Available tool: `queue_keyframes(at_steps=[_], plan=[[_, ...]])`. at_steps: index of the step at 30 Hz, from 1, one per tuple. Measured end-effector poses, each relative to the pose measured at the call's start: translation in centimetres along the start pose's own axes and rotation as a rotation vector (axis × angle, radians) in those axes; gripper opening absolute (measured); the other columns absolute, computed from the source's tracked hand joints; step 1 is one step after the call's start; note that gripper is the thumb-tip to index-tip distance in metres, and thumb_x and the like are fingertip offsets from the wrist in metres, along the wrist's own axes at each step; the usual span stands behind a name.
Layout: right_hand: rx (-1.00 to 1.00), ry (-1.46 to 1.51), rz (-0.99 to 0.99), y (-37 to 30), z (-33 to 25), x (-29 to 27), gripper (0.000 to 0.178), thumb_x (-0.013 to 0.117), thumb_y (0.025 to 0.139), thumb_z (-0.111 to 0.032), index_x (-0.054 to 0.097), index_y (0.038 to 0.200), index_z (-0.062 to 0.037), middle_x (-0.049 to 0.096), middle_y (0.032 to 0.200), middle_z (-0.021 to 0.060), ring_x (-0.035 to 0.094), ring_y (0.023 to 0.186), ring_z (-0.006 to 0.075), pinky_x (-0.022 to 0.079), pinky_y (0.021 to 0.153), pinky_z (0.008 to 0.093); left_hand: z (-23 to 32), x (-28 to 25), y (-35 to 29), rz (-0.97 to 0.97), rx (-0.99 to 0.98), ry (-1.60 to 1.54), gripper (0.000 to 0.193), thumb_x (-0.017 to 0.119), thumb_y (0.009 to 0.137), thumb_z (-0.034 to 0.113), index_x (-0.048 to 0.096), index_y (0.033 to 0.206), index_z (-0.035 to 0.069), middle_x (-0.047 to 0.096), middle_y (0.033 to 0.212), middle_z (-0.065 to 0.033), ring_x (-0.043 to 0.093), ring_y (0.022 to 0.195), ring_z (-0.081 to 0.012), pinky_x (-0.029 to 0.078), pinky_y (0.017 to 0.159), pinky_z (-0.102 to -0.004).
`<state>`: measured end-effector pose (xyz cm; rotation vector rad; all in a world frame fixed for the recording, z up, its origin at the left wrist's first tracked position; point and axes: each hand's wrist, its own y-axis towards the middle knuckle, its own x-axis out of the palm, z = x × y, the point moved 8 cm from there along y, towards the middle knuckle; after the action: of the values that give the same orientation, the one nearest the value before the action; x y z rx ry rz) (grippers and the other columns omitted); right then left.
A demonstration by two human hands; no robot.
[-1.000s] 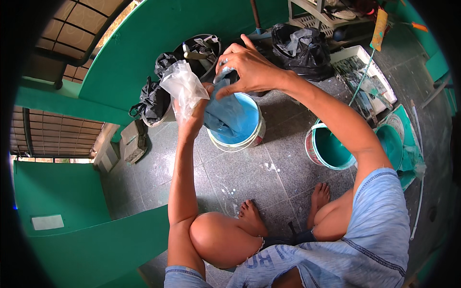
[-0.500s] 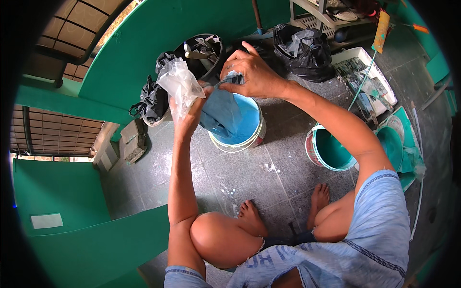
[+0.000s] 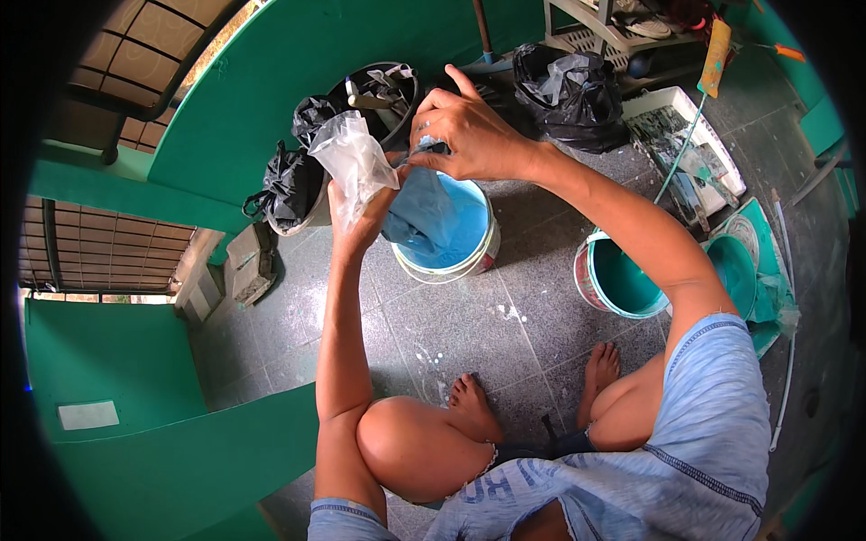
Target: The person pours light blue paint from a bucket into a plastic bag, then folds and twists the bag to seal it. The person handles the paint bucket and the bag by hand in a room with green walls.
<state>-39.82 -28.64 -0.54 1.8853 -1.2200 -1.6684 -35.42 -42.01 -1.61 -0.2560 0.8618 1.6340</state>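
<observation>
My left hand (image 3: 365, 216) grips a crumpled clear plastic bag (image 3: 352, 158), its loose folds puffing up past the fingers. Close beside it, my right hand (image 3: 469, 131) pinches the same plastic between thumb and fingers, the index finger raised. Blue paint smears show at the right fingertips. From between the hands, a blue-grey, paint-coated part of the bag (image 3: 421, 212) hangs over a white bucket (image 3: 491, 257). Bright blue paint (image 3: 467, 225) lies inside that bucket. The bag's lower end overlaps the bucket opening; whether it touches the paint cannot be told.
A bucket of green paint (image 3: 622, 279) stands at right, near a messy white paint tray (image 3: 654, 108) and a roller (image 3: 717, 59). Black bags (image 3: 568, 104) and a dark bin (image 3: 410, 90) stand behind the blue paint. Broken blocks (image 3: 250, 261) lie left.
Both hands remain on the plastic. My left hand and the clear folds have shifted slightly right, and the right hand has risen a little. The hanging part has moved slightly right.
</observation>
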Motion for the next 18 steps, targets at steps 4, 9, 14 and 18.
queue_keyframes(at_steps=[4, 9, 14, 18], plan=[[0.029, 0.000, -0.014, -0.2, 0.4, 0.1, 0.031, 0.070, 0.073, -0.039, 0.068, 0.078, -0.0082, 0.064, 0.083, 0.0019, 0.055, 0.095, 0.0180, 0.014, 0.107, 0.0551, 0.6, -0.1, -0.1, -0.003, 0.035, 0.027, 0.015, 0.065, 0.077, 0.011, 0.065, 0.088, 0.001, 0.063, 0.074, -0.0055, 0.057, 0.066, -0.0122, 0.046, 0.063, -0.0266], [0.065, 0.063, -0.057, -0.6, 0.8, 0.7, 0.031, 0.070, 0.073, -0.039, 0.069, 0.078, -0.0086, 0.063, 0.090, 0.0015, 0.054, 0.099, 0.0179, 0.013, 0.107, 0.0560, 1.5, 0.0, -0.1, 0.025, 0.119, 0.077, 0.014, 0.060, 0.077, 0.008, 0.065, 0.088, 0.001, 0.065, 0.077, -0.0070, 0.059, 0.069, -0.0139, 0.047, 0.065, -0.0277], [0.043, 0.080, -0.109, -0.3, 0.5, 0.5, 0.028, 0.069, 0.074, -0.039, 0.069, 0.079, -0.0110, 0.061, 0.094, 0.0013, 0.052, 0.102, 0.0172, 0.011, 0.107, 0.0572, 1.8, 0.0, -0.3, 0.022, 0.215, 0.120, 0.016, 0.058, 0.075, 0.008, 0.064, 0.089, 0.001, 0.065, 0.076, -0.0108, 0.062, 0.067, -0.0193, 0.047, 0.064, -0.0298], [0.054, 0.092, -0.136, -0.6, 0.1, 0.9, 0.025, 0.070, 0.074, -0.035, 0.069, 0.082, -0.0103, 0.062, 0.092, 0.0022, 0.053, 0.100, 0.0175, 0.012, 0.106, 0.0577, 0.4, 0.1, -0.2, -0.005, 0.154, 0.141, 0.015, 0.061, 0.082, 0.016, 0.063, 0.090, 0.005, 0.062, 0.081, -0.0074, 0.057, 0.072, -0.0194, 0.044, 0.068, -0.0311]])
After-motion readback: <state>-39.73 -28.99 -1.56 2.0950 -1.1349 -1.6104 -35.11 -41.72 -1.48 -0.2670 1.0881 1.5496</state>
